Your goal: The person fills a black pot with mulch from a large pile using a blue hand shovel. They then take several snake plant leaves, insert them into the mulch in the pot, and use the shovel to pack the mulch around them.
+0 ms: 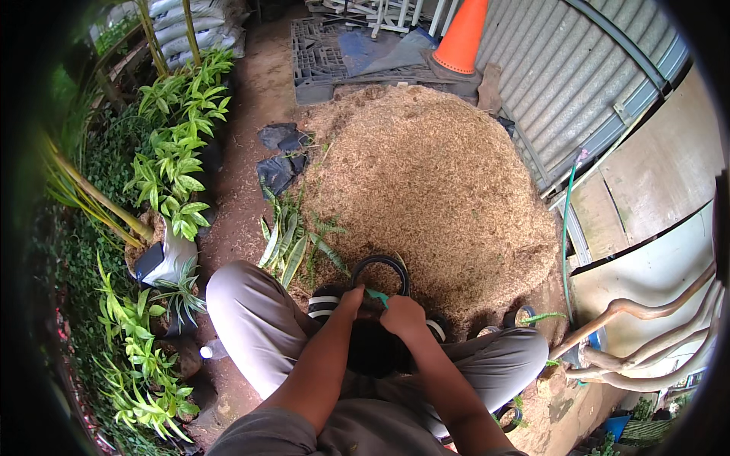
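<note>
Low in the middle, between my knees, my left hand [352, 301] is closed near a black ring-shaped rim [381, 259], perhaps of a plant pot; what it grips is hidden. Just to the right, my right hand [404, 315] is closed around the end of a small green tool [377, 296], whose kind I cannot tell. The green tool lies between both hands. Beyond them rises a large heap of light brown shavings or husks [428, 182]. Cut snake plant leaves [288, 242] and fern fronds [328, 251] lie at its near left edge.
Leafy potted plants [177, 165] line the left side. A plastic bottle [214, 349] lies by my left knee. An orange traffic cone [463, 40] stands on black plastic pallets [316, 57] at the back. Bare branches [633, 359] and small pots [519, 316] are at the right.
</note>
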`<action>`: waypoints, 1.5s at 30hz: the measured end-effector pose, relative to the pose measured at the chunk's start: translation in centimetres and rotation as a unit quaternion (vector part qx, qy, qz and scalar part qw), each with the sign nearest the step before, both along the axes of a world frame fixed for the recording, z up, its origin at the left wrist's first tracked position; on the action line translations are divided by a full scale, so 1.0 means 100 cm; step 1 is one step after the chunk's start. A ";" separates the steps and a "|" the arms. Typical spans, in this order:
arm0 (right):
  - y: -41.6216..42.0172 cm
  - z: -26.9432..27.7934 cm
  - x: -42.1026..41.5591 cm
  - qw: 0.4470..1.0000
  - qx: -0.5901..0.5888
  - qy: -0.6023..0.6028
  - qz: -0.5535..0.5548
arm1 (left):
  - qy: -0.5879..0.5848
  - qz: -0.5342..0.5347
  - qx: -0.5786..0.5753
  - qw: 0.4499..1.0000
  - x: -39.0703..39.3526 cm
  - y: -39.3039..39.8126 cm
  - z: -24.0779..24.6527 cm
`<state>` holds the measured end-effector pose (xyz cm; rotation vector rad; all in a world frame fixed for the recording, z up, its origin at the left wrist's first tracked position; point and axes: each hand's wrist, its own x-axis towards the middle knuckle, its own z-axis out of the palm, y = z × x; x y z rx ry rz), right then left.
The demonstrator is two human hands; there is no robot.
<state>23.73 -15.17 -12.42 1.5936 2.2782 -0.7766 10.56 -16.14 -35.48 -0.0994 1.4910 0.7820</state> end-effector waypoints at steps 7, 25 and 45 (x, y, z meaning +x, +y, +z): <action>0.014 -0.009 0.011 0.999 0.005 -0.037 -0.027 | 0.007 -0.044 -0.008 0.999 0.002 0.003 0.025; 0.047 -0.062 0.021 1.000 0.014 -0.008 -0.002 | 0.343 -0.251 0.026 0.905 -0.002 -0.006 0.017; 0.054 0.005 0.052 0.995 0.010 -0.075 -0.070 | 0.401 -0.270 0.043 0.875 -0.007 -0.004 0.035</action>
